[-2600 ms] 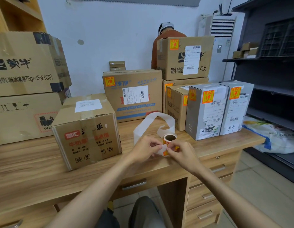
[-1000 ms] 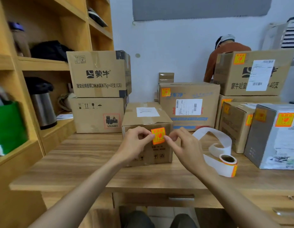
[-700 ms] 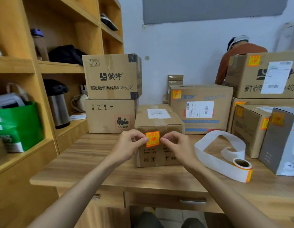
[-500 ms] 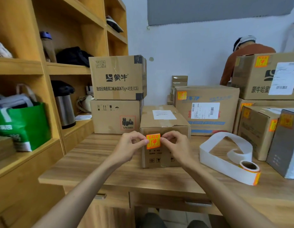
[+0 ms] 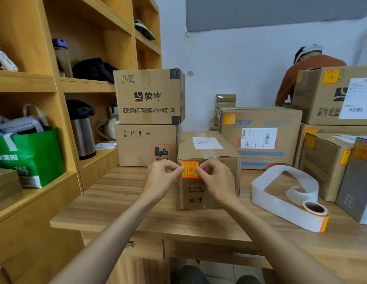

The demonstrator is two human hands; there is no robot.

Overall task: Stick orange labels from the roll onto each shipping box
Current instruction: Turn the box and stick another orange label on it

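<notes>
A small brown shipping box [image 5: 207,150] stands in the middle of the wooden desk [image 5: 121,201]. An orange label [image 5: 189,170] sits at the top left of its front face. My left hand [image 5: 162,177] pinches the label's left edge and my right hand [image 5: 214,179] pinches its right edge, fingers curled. The label roll [image 5: 316,216] lies on the desk to the right, with a long loop of white backing strip [image 5: 277,203] trailing from it.
Two stacked brown boxes [image 5: 148,117] without orange labels stand behind on the left. Several labelled boxes [image 5: 260,136] crowd the back and right. Wooden shelves [image 5: 24,83] hold a green bag [image 5: 28,154] and a thermos [image 5: 82,130]. A person in orange [image 5: 305,72] bends behind the boxes.
Both hands left the roll, carried one orange label to the small box and now hold it against the front face. My view turned left.
</notes>
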